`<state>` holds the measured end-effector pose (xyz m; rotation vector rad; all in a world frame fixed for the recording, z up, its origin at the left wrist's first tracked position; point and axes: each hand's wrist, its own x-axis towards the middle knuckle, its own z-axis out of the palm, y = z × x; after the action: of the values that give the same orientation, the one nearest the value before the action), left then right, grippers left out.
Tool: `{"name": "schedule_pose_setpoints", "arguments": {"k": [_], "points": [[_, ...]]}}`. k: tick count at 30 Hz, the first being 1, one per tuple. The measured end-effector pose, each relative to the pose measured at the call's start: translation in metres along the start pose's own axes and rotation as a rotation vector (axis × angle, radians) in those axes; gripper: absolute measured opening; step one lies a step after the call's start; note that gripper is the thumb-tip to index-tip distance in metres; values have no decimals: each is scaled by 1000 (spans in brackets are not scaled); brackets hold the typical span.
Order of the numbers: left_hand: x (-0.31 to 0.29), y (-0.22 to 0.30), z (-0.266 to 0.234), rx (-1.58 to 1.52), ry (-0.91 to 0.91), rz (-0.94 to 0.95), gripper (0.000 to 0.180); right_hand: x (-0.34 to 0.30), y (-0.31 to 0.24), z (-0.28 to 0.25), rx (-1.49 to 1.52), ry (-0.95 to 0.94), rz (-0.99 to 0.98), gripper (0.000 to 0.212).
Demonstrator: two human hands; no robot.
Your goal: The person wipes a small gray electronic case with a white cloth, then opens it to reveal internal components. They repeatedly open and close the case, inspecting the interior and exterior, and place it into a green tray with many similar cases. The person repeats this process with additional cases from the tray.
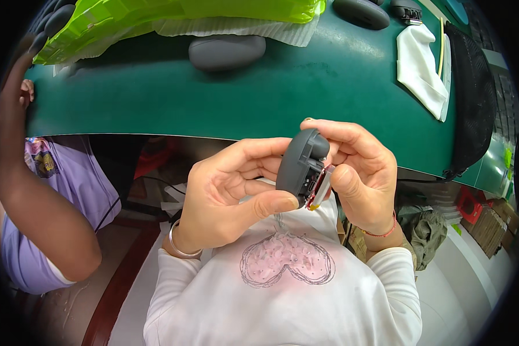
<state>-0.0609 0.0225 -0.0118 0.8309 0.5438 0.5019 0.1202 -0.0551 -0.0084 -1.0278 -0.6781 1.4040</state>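
Observation:
Above my lap, just off the table edge, my left hand (219, 196) grips a dark grey rounded plastic case (294, 164), thumb along its lower end and fingers behind. One side of the case lies open, showing black inner parts. A flat silver piece (324, 185) with reddish edges and a yellow bit at its lower end sticks out of that side. My right hand (363, 173) is closed around the same side, its thumb against the silver piece and its index finger reaching over the top of the case. Its other fingers are partly hidden.
Another grey rounded case (227, 53) rests on the green table (213, 104) below a bright green tray (184, 11). More grey cases (361, 12) lie at the back. White cloth (421, 69) and a black mesh bag (470, 98) are at right. A co-worker's arm (40, 202) is at left.

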Motion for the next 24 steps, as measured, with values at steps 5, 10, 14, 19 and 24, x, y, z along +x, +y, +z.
{"name": "schedule_pose_setpoints", "arguments": {"k": [5,10,14,19,24], "points": [[-1,-1,-1,-123,-55,-128,51,-2,-20,9,-51,80,107,43],[-1,1,0,-221,-85,-295,50,-3,-28,15,-37,168,181,37],[1,5,1,-302,-117,-427,50,-1,-27,12,-5,178,208,30],[-1,2,12,-257,30,-375,54,-3,-22,8,-26,160,147,26],[-4,-9,3,-232,-60,-291,53,-2,-16,3,-55,118,87,14]]}}
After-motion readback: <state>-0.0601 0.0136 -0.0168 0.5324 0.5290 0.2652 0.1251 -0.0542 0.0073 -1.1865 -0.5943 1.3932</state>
